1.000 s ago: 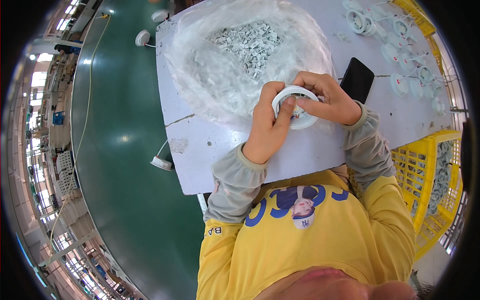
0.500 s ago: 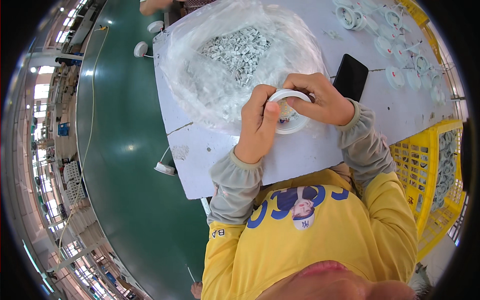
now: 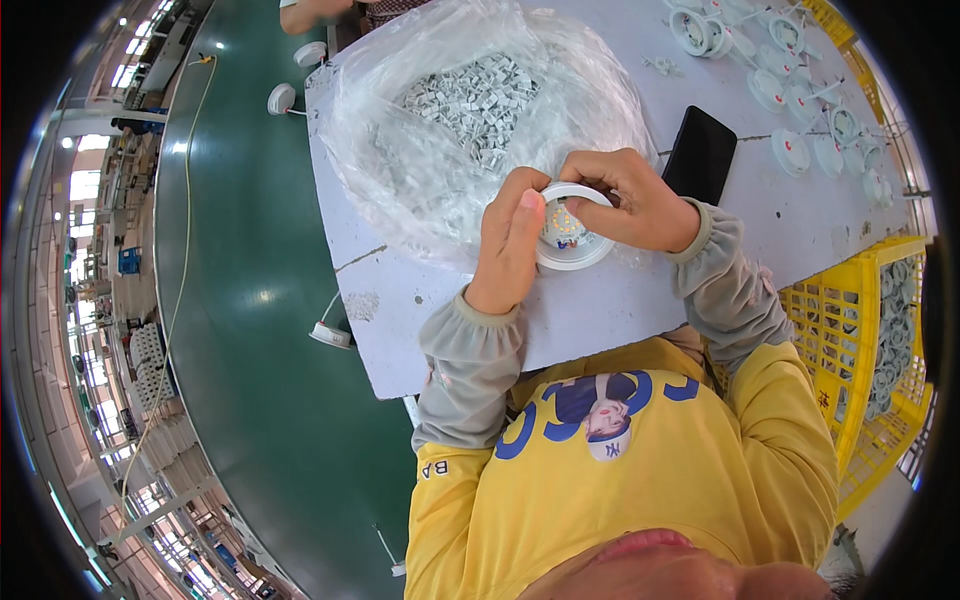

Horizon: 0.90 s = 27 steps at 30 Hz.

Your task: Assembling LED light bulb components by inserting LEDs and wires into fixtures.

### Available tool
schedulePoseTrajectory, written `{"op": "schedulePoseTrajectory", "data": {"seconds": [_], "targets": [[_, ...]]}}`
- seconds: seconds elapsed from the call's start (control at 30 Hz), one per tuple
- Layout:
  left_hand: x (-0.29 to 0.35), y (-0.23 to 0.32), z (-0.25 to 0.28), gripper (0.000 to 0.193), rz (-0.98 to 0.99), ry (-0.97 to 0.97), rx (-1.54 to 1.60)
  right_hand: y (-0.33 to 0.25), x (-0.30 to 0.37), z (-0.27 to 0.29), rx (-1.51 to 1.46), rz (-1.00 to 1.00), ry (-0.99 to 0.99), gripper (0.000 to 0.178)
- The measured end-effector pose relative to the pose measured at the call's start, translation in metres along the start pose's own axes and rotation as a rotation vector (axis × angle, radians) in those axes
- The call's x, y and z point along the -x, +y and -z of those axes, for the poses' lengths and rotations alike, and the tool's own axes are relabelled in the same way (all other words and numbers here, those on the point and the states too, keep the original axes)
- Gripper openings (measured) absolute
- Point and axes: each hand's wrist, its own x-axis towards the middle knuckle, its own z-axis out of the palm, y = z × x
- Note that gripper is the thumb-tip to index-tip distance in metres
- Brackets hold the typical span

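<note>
Between my hands is a round white lamp housing (image 3: 574, 258), its open face turned up. Inside it shows a disc with small yellow LEDs and a few coloured parts. My left hand (image 3: 508, 240) grips the rim from the left, thumb laid along the edge. My right hand (image 3: 630, 200) closes on the far right of the rim, its thumb reaching inside over the disc; what its fingertips press there is hidden. Just beyond the hands lies a clear plastic bag (image 3: 380, 180), open around a heap of small white plastic pieces (image 3: 480, 105).
A black phone (image 3: 700, 155) lies right of the bag on the white table (image 3: 460, 350). Several white lamp housings (image 3: 790, 150) with wires spread at the far right. A yellow crate (image 3: 850, 310) holds grey-white parts. Left runs a green belt surface (image 3: 250, 330) with more lamps; another person's hand (image 3: 308, 14) shows at the far edge.
Both hands and the lamp housing have shifted very slightly left. More of the disc inside shows now. At the lower left, a hand beside the belt has gone and a lamp part shows there.
</note>
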Motion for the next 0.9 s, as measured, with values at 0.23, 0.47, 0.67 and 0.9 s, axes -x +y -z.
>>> {"op": "schedulePoseTrajectory", "data": {"seconds": [0.23,0.47,0.67,0.9], "targets": [[-0.001,-0.006,0.001,0.031,-0.012,-0.030,0.031,0.000,-0.001,0.003,0.001,-0.012,-0.007,0.011],[-0.007,-0.010,0.001,0.034,0.032,-0.060,-0.003,0.007,-0.001,0.005,-0.072,-0.032,0.006,0.011],[-0.007,-0.012,-0.002,0.035,0.022,-0.046,0.026,0.010,-0.001,0.007,-0.107,-0.056,0.004,0.011],[-0.008,-0.015,-0.002,0.034,0.011,-0.044,0.047,0.010,-0.002,0.006,-0.115,-0.038,0.007,0.011]]}}
